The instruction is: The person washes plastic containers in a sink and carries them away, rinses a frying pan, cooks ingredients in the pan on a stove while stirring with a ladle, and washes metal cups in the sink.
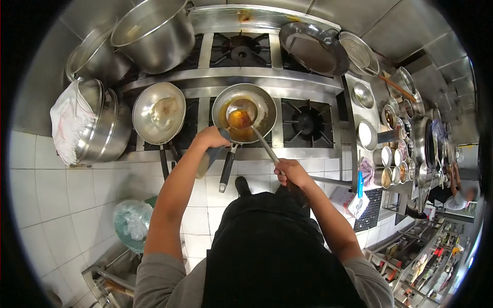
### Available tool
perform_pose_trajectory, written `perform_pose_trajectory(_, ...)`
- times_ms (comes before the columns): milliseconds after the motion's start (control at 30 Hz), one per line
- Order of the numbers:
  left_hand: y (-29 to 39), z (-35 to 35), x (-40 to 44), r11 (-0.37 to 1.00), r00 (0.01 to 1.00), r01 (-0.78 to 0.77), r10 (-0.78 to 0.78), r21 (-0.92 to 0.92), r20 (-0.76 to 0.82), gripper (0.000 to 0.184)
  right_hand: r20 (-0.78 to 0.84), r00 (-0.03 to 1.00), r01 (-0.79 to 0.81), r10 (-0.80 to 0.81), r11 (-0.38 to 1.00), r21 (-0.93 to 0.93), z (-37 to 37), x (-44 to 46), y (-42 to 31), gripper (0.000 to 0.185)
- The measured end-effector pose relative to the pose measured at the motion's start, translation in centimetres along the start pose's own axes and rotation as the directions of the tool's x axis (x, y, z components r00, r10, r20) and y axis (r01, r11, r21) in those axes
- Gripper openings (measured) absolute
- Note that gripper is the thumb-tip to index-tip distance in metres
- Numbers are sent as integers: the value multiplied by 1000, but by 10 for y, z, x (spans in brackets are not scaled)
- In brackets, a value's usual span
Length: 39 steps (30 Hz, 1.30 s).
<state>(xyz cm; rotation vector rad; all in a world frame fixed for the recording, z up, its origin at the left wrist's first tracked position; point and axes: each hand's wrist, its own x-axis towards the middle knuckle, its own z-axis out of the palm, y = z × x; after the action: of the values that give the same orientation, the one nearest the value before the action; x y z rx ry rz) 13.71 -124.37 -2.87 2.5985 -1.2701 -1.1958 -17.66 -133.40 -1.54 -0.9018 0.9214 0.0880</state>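
My right hand [291, 173] is closed around the long handle of a ladle [265, 143]. The ladle's bowl is inside a frying pan [267, 105] on the front middle burner, with orange-brown liquid in the bowl. My left hand [211, 137] grips a blue-grey and beige container [205, 161], seemingly a bottle, beside the pan's near left rim. My fingers and arm cover part of it, so its exact kind is unclear. Below that hand, the pan's black handle [227, 169] points toward me, untouched.
Left of the pan sits a second frying pan [159, 113]. Large pots [154, 43] and a steamer pot with a white cloth [72, 120] stand further left. A dark wok [314, 49] is at the back right. Ingredient containers [382, 156] line the right counter; another person [458, 197] stands beyond.
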Motion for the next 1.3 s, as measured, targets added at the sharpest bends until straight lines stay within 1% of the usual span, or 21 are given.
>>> perform_pose_trajectory(100,1,-1,0,999,999,22,-21,-29,40,70,-116,984,71,-132,902,-426,5,-22,-26,26)
perform_pose_trajectory(133,0,1,4,1000,999,22,-23,3,48,67,-118,984,70,-132,904,-422,0,-22,-27,26)
perform_pose_trajectory(200,-3,5,8,999,998,20,-22,38,57,64,44,801,311,-597,352,-883,-11,-22,-28,33)
perform_pose_trajectory(333,4,1,2,995,995,-7,-2,96,95,61,-2,730,217,-683,235,-948,-18,-4,-24,38)
perform_pose_trajectory(433,10,-4,-6,996,993,0,-11,93,115,61,-113,825,163,-554,424,-891,-5,-3,-2,38)
perform_pose_trajectory(467,10,-6,-7,996,992,-10,-1,87,123,62,-56,781,264,-622,410,-873,0,2,13,35)
perform_pose_trajectory(500,4,-2,-2,996,993,-9,-2,90,121,62,-164,904,206,-394,740,-640,1,4,26,31)
perform_pose_trajectory(533,-7,6,9,996,993,-57,49,72,111,66,-170,978,65,-124,946,-317,10,0,23,28)
perform_pose_trajectory(567,-7,6,12,993,990,-107,101,54,99,72,-172,977,69,-129,947,-313,9,1,20,28)
perform_pose_trajectory(633,-4,1,9,998,994,-51,48,36,98,73,-16,1000,10,-8,990,139,6,8,16,20)
perform_pose_trajectory(767,2,-7,5,1000,993,-5,2,26,116,76,-99,993,54,-70,986,-156,9,-10,-16,23)
perform_pose_trajectory(800,3,-8,5,1000,993,-7,4,31,116,76,-123,939,199,-320,801,-564,6,-14,-20,28)
perform_pose_trajectory(833,3,-7,5,1000,993,-4,0,31,120,77,-39,842,243,-539,441,-864,2,-17,-21,34)
perform_pose_trajectory(933,6,-3,11,998,991,8,-16,58,135,78,-65,764,191,-641,322,-927,-9,-9,-14,45)
perform_pose_trajectory(1000,4,1,15,996,989,22,-34,85,142,78,-57,720,204,-692,288,-936,-9,-3,-6,44)
perform_pose_trajectory(1067,2,3,15,996,995,-47,40,78,87,66,-120,807,195,-579,453,-870,-2,-3,2,41)
perform_pose_trajectory(1133,-3,1,16,998,996,-60,57,32,73,67,-72,733,234,-676,350,-907,-1,7,16,30)
perform_pose_trajectory(1167,-3,1,15,997,996,-70,71,-23,59,69,-182,902,233,-392,797,-558,2,5,11,25)
perform_pose_trajectory(1200,-3,0,13,997,995,-77,78,-13,60,69,-103,992,64,-70,996,-54,3,4,7,20)
perform_pose_trajectory(1267,14,-18,-17,992,999,-41,40,-120,-4,70,-46,997,66,-61,990,125,-1,2,5,17)
perform_pose_trajectory(1300,11,-15,-14,993,999,-44,45,-110,1,70,-78,992,96,-100,994,-52,1,-4,1,19)
